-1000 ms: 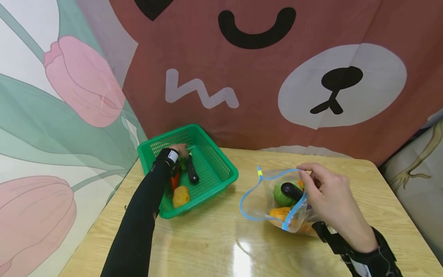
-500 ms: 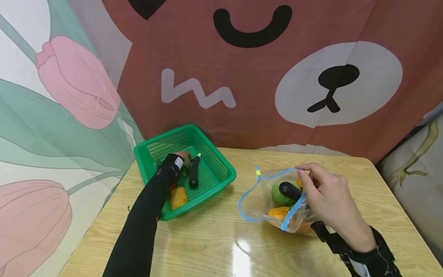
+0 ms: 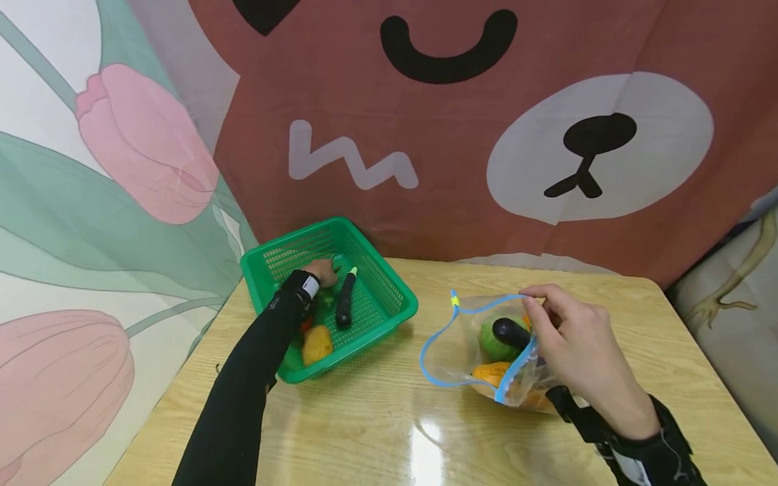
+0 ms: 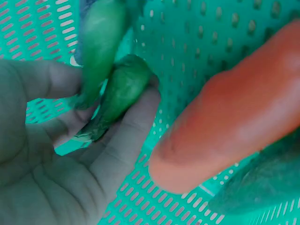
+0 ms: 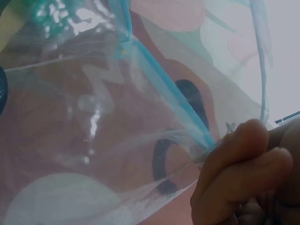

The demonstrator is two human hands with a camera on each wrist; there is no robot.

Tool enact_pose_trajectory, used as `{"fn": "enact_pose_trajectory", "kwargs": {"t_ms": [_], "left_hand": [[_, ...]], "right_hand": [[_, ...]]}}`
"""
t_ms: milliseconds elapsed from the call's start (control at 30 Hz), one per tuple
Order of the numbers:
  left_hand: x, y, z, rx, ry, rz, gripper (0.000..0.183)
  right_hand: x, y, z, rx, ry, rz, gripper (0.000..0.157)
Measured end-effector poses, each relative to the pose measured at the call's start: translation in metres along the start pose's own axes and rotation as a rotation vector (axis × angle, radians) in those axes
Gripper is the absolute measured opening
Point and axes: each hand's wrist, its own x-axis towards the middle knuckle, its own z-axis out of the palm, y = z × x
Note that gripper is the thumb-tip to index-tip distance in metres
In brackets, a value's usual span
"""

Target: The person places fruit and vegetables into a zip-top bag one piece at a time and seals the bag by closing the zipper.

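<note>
My left hand (image 3: pixel 322 272) reaches into the green basket (image 3: pixel 389 290). In the left wrist view its thumb and fingers hold green peppers (image 4: pixel 126 82), one between thumb and fingers and another rising beside it. A long orange-red vegetable (image 4: pixel 225 112) lies close by. To the right of that hand in the basket is a dark eggplant (image 3: pixel 344 304), and a yellow lumpy vegetable (image 3: pixel 317 344) sits at the near end. My right hand (image 3: pixel 577 351) pinches the rim of a clear zip bag (image 3: pixel 514 374), holding its blue-edged mouth apart.
Inside the bag are a round green vegetable (image 3: pixel 494 347), a dark eggplant (image 3: pixel 509 333) and an orange ribbed one (image 3: pixel 491 372). Bag and basket stand on a wooden table (image 3: pixel 365 432). A printed cloth (image 3: pixel 365 229) hangs right behind the table.
My left hand has shifted slightly within the basket. The eggplant beside it has turned and moved a little right. My right hand and the bag have stayed in place.
</note>
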Motion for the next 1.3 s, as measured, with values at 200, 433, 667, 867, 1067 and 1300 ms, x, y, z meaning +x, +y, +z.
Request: {"fn": "enact_pose_trajectory", "kwargs": {"t_ms": [200, 433, 667, 867, 1067, 1300], "left_hand": [[-0.069, 0.028, -0.033, -0.174, 0.070, 0.024, 0.057], [-0.077, 0.021, -0.040, -0.231, 0.106, 0.005, 0.079], [-0.077, 0.018, -0.037, -0.234, 0.123, -0.019, 0.068], [-0.083, 0.024, -0.038, -0.412, 0.146, 0.049, 0.054], [-0.106, 0.055, -0.051, -0.476, 0.323, 0.257, 0.019], [-0.171, 0.129, -0.066, -0.720, 0.288, 0.552, 0.012]], "right_hand": [[-0.002, 0.001, 0.001, 0.003, 0.001, 0.017, 0.013], [-0.004, 0.002, 0.002, 0.004, -0.012, 0.035, 0.014], [-0.007, 0.003, 0.002, 0.004, -0.025, 0.035, 0.014], [-0.009, 0.005, 0.003, 0.004, -0.025, 0.024, 0.014], [-0.008, 0.004, 0.001, 0.009, -0.031, 0.024, 0.015], [-0.001, 0.005, -0.003, 0.011, -0.008, 0.003, 0.015]]}}
